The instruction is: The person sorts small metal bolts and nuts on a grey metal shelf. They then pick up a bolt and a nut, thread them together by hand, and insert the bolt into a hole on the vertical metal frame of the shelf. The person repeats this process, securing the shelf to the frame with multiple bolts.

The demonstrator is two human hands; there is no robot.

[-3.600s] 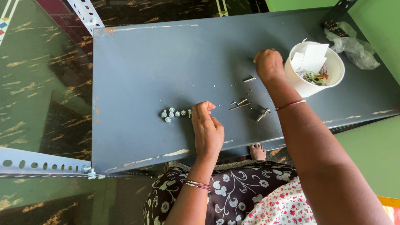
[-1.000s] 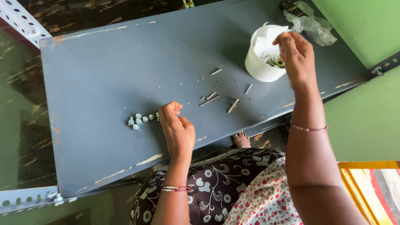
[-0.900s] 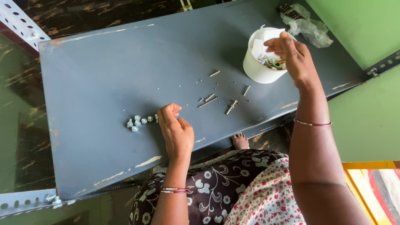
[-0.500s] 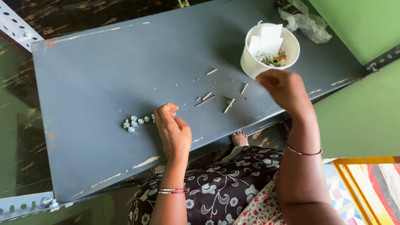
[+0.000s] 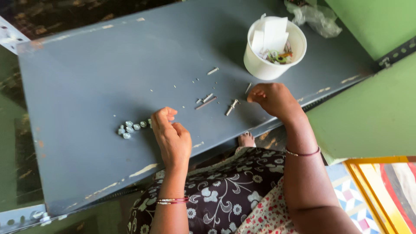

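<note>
The right hand (image 5: 274, 99) is curled, fingertips pinched low beside a small bolt (image 5: 248, 88) on the grey metal shelf (image 5: 99, 73); the left hand (image 5: 171, 135) rests loosely closed near the nuts (image 5: 130, 127). It seems the sorting step, and the pick needs a fine pinch

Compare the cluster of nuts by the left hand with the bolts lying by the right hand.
The nuts are short, rounded pieces huddled in one tight cluster beside the left hand. The bolts are long thin rods, scattered apart at different angles near the right hand. Both are silvery metal lying loose on the grey metal shelf.
</note>
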